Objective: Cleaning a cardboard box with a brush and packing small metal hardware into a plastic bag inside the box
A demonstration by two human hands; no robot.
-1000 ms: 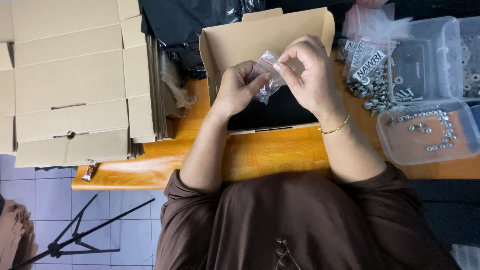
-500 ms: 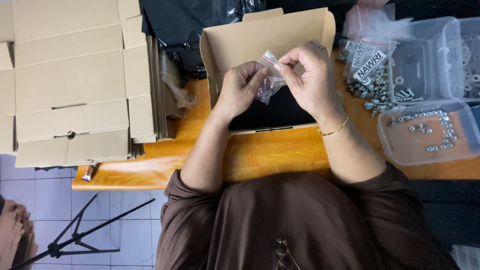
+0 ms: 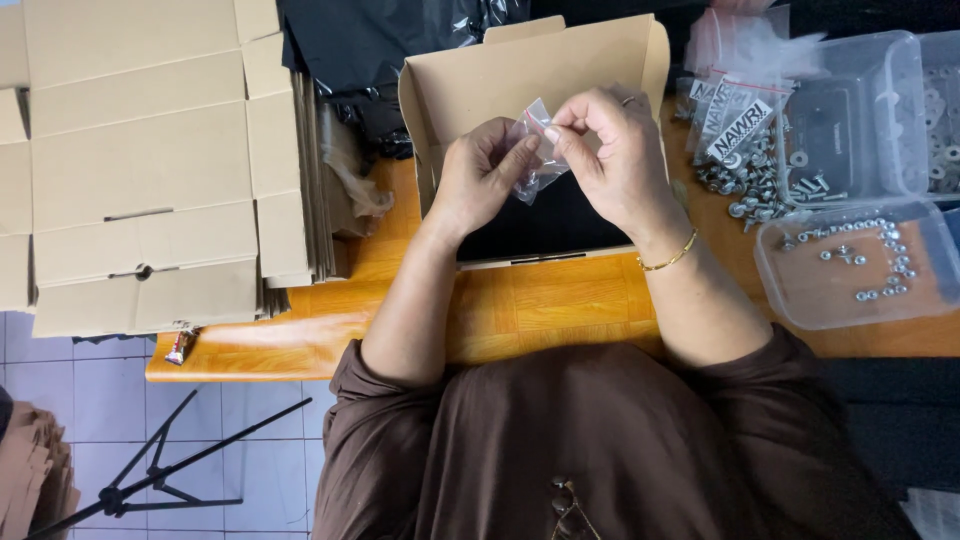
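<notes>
Both of my hands pinch a small clear plastic bag (image 3: 537, 160) just above an open brown cardboard box (image 3: 470, 95) with a dark inside. My left hand (image 3: 478, 178) grips the bag's left side with thumb and fingers. My right hand (image 3: 612, 150) pinches the bag's top edge from the right; a thin gold bracelet (image 3: 668, 260) circles that wrist. The bag's contents are too small to make out.
A tall stack of flat cardboard box blanks (image 3: 150, 170) fills the left of the orange wooden table (image 3: 540, 310). At right lie loose metal screws and washers (image 3: 755, 180), clear plastic tubs (image 3: 860, 265) holding more, and small plastic bags. Black plastic sheeting (image 3: 370, 50) sits behind the box.
My hands stay in place over the box; the fingers have shifted slightly along the bag's top edge.
</notes>
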